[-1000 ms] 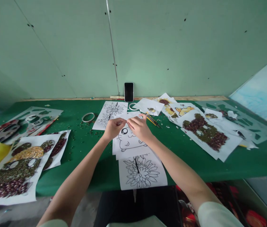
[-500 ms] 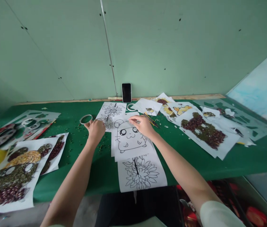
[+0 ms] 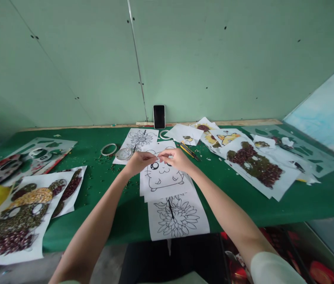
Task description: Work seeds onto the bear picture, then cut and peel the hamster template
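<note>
My left hand and my right hand meet fingertip to fingertip just above the hamster line drawing on the green table. Both hands are pinched closed on something small and pale that I cannot make out. A tape roll lies on the paper just left of my left hand, and a second ring of tape lies further left. A sunflower line drawing sits below the hamster sheet at the table's front edge.
A phone leans on the green wall. Pencils lie right of my hands. Seed-covered pictures spread to the right, bear pictures to the left, stencil sheets at far left. Loose seeds dot the cloth.
My left hand went out left toward the tape ring, then came back to meet my right hand over the hamster drawing. A tape roll now lies beside the left hand.
</note>
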`<state>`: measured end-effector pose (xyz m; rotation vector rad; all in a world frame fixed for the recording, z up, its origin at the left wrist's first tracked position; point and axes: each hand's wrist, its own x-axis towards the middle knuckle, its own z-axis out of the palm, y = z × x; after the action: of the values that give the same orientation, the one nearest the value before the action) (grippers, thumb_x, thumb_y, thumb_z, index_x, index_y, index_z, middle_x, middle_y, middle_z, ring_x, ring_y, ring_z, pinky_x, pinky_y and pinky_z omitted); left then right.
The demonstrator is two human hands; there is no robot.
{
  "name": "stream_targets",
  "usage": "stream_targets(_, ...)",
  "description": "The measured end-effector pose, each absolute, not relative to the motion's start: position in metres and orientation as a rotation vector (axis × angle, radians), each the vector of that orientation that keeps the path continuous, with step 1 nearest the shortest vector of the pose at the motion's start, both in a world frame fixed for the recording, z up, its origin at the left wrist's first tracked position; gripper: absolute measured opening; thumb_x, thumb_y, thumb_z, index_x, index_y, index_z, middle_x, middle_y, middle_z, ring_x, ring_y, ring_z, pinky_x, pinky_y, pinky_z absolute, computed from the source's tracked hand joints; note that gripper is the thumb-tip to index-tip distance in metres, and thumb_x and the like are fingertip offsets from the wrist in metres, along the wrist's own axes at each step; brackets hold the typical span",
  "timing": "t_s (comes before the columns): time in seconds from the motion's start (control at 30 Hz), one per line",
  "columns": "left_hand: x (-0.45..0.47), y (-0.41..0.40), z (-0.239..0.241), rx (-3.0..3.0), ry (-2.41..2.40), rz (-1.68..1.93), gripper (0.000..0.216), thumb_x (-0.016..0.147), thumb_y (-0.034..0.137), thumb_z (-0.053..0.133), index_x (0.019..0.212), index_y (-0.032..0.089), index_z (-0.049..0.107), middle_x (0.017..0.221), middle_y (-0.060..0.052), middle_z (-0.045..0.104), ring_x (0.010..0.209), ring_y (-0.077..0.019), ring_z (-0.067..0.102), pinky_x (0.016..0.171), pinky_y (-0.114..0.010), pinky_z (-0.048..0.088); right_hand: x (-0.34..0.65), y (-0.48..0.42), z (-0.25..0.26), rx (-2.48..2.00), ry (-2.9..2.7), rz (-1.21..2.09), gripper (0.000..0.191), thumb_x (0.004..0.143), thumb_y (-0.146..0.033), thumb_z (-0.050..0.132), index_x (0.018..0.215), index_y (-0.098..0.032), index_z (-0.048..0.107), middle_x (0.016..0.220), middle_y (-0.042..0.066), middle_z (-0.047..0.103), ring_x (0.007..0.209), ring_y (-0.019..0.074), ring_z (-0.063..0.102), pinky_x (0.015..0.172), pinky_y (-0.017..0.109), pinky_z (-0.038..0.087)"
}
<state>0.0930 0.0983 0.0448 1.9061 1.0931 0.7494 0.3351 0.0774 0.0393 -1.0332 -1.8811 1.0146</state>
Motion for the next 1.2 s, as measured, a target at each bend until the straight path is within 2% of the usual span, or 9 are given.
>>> stream_targets(0.2, 0.099, 0.094, 0.043, 1.854, 1.132, 0.813, 0.029, 0.087, 0.051, 0.079, 0.083, 0.023, 0.085, 0.078, -0.005, 0.08, 0.066, -0.0158, 0.065, 0.057, -0.027, 0.048, 0.335, 0.078, 0.038, -1.026, -1.903, 1.014, 0.019, 0.101, -0.031, 0.067, 0.102, -0.023, 0.084, 0.091, 0.003, 0.081, 0.075, 0.0172, 0.068, 0.073, 0.032, 0.056)
stream_targets(0.3, 0.1, 0.095, 0.04, 1.903, 1.114, 0.847, 0.027, 0.087, 0.049, 0.078, 0.081, 0.023, 0.084, 0.078, -0.006, 0.08, 0.069, -0.0172, 0.068, 0.06, -0.028, 0.052, 0.333, 0.081, 0.032, -1.033, -1.899, 1.026, 0.019, 0.1, -0.03, 0.067, 0.102, -0.023, 0.085, 0.092, 0.003, 0.082, 0.074, 0.0169, 0.068, 0.073, 0.032, 0.056)
stream_targets(0.37, 0.099, 0.096, 0.038, 1.923, 1.147, 0.886, 0.024, 0.086, 0.045, 0.076, 0.079, 0.023, 0.084, 0.079, -0.006, 0.081, 0.072, -0.0183, 0.07, 0.065, -0.029, 0.055, 0.333, 0.084, 0.027, -1.073, -1.868, 1.052, 0.024, 0.101, -0.03, 0.068, 0.114, -0.023, 0.086, 0.094, 0.004, 0.083, 0.071, 0.0165, 0.067, 0.07, 0.033, 0.056)
stream_targets(0.47, 0.096, 0.099, 0.037, 1.906, 1.263, 0.937, 0.021, 0.082, 0.042, 0.075, 0.075, 0.022, 0.082, 0.076, -0.005, 0.08, 0.07, -0.0184, 0.069, 0.064, -0.029, 0.053, 0.34, 0.09, 0.022, -1.161, -1.82, 1.094, 0.049, 0.1, -0.032, 0.07, 0.148, -0.022, 0.073, 0.091, 0.004, 0.084, 0.065, 0.0171, 0.065, 0.064, 0.033, 0.055)
stream_targets(0.53, 0.092, 0.102, 0.038, 1.89, 1.312, 0.959, 0.021, 0.081, 0.041, 0.075, 0.074, 0.022, 0.081, 0.074, -0.005, 0.079, 0.066, -0.0179, 0.067, 0.06, -0.029, 0.05, 0.351, 0.095, 0.02, -1.2, -1.812, 1.086, 0.056, 0.099, -0.034, 0.072, 0.154, -0.021, 0.069, 0.087, 0.004, 0.084, 0.066, 0.0182, 0.067, 0.064, 0.033, 0.056)
stream_targets(0.63, 0.085, 0.106, 0.042, 1.847, 1.364, 0.963, 0.024, 0.081, 0.044, 0.076, 0.073, 0.022, 0.08, 0.068, -0.005, 0.076, 0.061, -0.0175, 0.063, 0.054, -0.028, 0.046, 0.371, 0.105, 0.019, -1.242, -1.771, 1.079, 0.036, 0.098, -0.038, 0.075, 0.127, -0.019, 0.084, 0.087, 0.007, 0.084, 0.072, 0.0203, 0.073, 0.07, 0.034, 0.058)
stream_targets(0.73, 0.081, 0.109, 0.043, 1.773, 1.455, 0.933, 0.026, 0.079, 0.046, 0.077, 0.071, 0.021, 0.079, 0.065, -0.005, 0.074, 0.058, -0.0175, 0.062, 0.052, -0.027, 0.043, 0.387, 0.113, 0.015, -1.263, -1.712, 1.075, 0.027, 0.093, -0.044, 0.08, 0.101, -0.019, 0.086, 0.086, 0.009, 0.083, 0.076, 0.0229, 0.075, 0.072, 0.036, 0.059)
stream_targets(0.87, 0.08, 0.111, 0.042, 1.756, 1.52, 0.87, 0.026, 0.081, 0.045, 0.076, 0.071, 0.021, 0.077, 0.065, -0.005, 0.074, 0.06, -0.0187, 0.064, 0.052, -0.028, 0.044, 0.395, 0.119, 0.009, -1.262, -1.677, 1.022, 0.027, 0.089, -0.047, 0.083, 0.096, -0.02, 0.086, 0.089, 0.01, 0.084, 0.079, 0.0242, 0.075, 0.073, 0.037, 0.058)
stream_targets(1.2, 0.078, 0.113, 0.034, 1.829, 1.544, 0.788, 0.03, 0.088, 0.048, 0.072, 0.073, 0.022, 0.076, 0.064, -0.004, 0.073, 0.06, -0.0199, 0.066, 0.055, -0.03, 0.045, 0.388, 0.12, 0.005, -1.383, -1.586, 0.979, 0.014, 0.087, -0.032, 0.078, 0.084, -0.019, 0.084, 0.079, 0.009, 0.082, 0.068, 0.0214, 0.072, 0.068, 0.034, 0.056)
